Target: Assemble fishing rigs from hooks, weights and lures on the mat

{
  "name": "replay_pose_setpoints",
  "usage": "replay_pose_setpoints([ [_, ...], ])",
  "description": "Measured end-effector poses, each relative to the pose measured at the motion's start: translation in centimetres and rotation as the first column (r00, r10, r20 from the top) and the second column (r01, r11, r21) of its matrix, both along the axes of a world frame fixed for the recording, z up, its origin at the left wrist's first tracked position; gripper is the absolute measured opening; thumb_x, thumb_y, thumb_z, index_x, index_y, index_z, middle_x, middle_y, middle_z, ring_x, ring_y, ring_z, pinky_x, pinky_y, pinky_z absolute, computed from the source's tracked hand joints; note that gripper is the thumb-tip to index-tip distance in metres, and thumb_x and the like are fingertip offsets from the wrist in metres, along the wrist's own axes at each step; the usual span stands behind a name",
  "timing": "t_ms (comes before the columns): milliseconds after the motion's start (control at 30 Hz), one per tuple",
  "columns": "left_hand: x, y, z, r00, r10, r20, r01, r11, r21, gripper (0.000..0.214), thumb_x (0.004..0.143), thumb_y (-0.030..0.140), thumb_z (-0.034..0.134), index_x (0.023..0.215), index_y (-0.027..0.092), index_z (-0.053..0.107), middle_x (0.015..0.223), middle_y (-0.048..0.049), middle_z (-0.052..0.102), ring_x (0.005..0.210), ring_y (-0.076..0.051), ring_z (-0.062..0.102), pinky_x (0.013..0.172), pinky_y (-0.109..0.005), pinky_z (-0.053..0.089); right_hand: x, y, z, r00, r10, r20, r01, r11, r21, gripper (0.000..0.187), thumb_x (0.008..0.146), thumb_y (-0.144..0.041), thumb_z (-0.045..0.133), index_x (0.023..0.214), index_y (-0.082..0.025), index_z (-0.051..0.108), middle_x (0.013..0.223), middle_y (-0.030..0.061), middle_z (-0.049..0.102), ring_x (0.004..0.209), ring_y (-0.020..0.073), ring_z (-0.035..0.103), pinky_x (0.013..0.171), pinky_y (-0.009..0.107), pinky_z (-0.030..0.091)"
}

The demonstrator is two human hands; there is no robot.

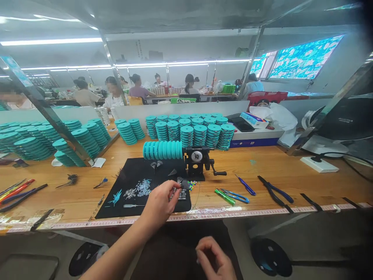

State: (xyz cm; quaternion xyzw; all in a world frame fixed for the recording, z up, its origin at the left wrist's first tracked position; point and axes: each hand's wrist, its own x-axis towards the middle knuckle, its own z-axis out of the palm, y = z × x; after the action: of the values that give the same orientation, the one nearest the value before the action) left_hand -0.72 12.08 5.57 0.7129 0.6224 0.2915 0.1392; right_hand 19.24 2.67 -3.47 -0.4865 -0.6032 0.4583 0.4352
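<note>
My left hand (163,200) reaches over the black mat (116,208), thumb and fingers pinched by a cluster of small dark parts (183,183); what they grip is too small to name. Below the table edge, my right hand (215,256) is curled with thumb against fingers, and anything in it cannot be made out. Beyond the left hand stands a black hand-cranked winder (196,165) carrying a row of teal spools (163,150). Colored beads (192,185), clear small pieces (143,187) and teal sticks (116,196) lie on the mat. A thin line (199,194) runs down near the beads.
Stacked teal spools (199,136) line the back. To the right lie a green-handled tool (224,196), blue scissors (239,197), a blue screwdriver-like tool (246,184), pliers (275,192) and a white power strip (319,164). A metal post (55,120) rises at left. Several people sit beyond.
</note>
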Motion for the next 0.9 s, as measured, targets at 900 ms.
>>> replay_pose_setpoints([
  [900,2.1,-13.5,-7.1,0.169,0.404,0.899,0.313,0.843,-0.438,0.043,0.069,0.051,0.079,0.093,0.017,0.070,0.049,0.0085,0.042,0.041,-0.002,0.024,0.038,-0.014,0.018,-1.6,-2.1,0.3,0.929,0.329,0.170,-0.370,0.837,0.404,0.015,0.095,-0.026,0.054,0.087,-0.020,0.066,0.079,0.0059,0.067,0.073,0.0167,0.065,0.068,0.022,0.051],
])
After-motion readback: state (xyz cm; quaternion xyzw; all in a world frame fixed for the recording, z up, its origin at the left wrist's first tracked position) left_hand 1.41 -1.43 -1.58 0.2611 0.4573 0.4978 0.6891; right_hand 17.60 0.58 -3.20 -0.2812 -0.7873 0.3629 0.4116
